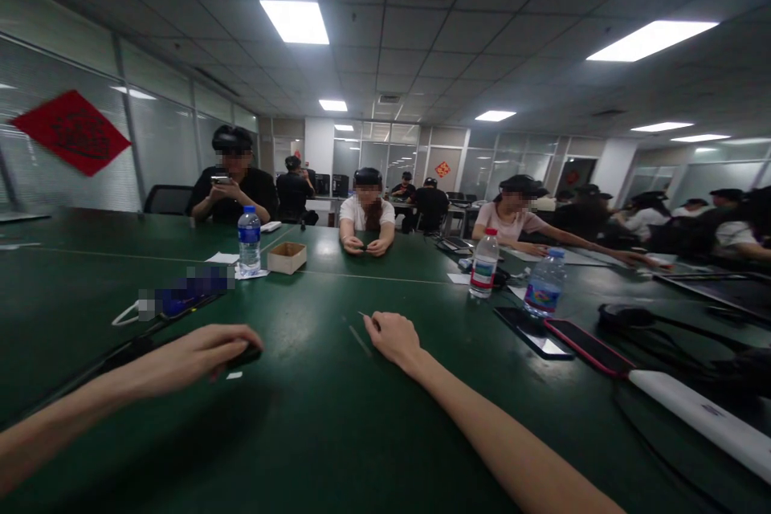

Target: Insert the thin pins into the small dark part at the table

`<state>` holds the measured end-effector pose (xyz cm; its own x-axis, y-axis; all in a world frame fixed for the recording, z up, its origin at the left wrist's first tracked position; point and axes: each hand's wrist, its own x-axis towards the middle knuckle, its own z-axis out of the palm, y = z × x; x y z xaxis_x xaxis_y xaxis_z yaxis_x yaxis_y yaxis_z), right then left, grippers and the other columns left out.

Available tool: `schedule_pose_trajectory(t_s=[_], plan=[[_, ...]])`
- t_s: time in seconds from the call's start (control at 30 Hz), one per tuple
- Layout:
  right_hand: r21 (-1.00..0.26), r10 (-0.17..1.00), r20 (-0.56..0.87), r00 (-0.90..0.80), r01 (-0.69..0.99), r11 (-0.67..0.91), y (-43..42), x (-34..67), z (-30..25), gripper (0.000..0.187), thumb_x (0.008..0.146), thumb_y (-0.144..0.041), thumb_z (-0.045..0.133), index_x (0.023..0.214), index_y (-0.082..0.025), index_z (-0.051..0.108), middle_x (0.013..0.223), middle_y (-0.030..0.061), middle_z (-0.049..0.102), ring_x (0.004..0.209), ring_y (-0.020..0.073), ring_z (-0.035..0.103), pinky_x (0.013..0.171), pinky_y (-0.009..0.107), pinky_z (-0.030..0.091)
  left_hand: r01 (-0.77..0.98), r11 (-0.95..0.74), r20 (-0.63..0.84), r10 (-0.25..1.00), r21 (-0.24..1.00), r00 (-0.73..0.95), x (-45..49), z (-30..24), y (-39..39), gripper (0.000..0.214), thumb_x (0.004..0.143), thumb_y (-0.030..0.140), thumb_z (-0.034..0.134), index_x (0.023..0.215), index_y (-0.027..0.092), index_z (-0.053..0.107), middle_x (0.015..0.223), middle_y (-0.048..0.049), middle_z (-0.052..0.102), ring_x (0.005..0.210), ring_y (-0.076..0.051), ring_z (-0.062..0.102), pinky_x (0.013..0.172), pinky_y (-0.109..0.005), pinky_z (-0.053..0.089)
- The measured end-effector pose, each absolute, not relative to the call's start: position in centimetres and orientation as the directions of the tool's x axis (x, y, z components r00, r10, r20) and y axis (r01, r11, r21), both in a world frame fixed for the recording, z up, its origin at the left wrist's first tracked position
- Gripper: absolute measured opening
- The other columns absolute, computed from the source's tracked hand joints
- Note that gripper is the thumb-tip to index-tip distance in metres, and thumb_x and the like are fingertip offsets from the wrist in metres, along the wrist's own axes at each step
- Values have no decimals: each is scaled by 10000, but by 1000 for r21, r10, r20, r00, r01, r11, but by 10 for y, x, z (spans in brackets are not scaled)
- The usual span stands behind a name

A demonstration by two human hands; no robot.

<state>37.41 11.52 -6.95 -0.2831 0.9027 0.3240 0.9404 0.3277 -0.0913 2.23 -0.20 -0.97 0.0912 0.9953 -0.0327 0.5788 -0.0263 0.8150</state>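
At the left, my left hand (208, 355) hangs over the green table (313, 450), its fingers bent around a small black object (250, 355) whose kind I cannot make out. A small white scrap (234, 375) lies just below those fingers. My right hand (394, 335) is closed near the table's middle, thumb and fingers drawn together. From its fingertips sticks the thin tip of a pale sliver (362, 313); the rest of it is hidden. Beside this hand a thin, faint clear strip (360, 339) shows against the tabletop.
Across the table sit a water bottle (249, 242), a small open box (287, 257) and a blue pouch (196, 289). To the right stand a red-capped bottle (483, 265), a blue-capped bottle (544, 285), two phones (530, 331) and a white power strip (704, 414). Several people sit around.
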Motion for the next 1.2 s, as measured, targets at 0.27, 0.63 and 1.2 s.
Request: schedule_pose_trajectory(t_s=[0.27,0.63,1.2], plan=[[-74,890,374,-261,948,310,115,377,-70,574,929,-546,176,885,-195,629,909,77,659,761,156,610,681,253,414,158,104,-158,908,982,387,161,-49,174,236,662,340,569,593,148,451,531,35,372,479,-75,302,471,-213,251],[-9,928,321,-190,979,204,128,401,-67,580,940,-516,156,902,-188,633,888,85,660,756,158,614,679,261,423,-189,5,56,947,982,316,230,-102,214,196,732,317,564,710,132,503,566,31,376,476,-56,277,440,-209,176],[38,906,355,-229,972,230,123,397,-63,549,946,-505,186,870,-187,627,855,67,646,668,123,594,573,222,394,-131,-107,149,918,986,367,225,-105,208,320,785,436,535,837,124,583,530,61,314,430,-43,265,407,-176,157]])
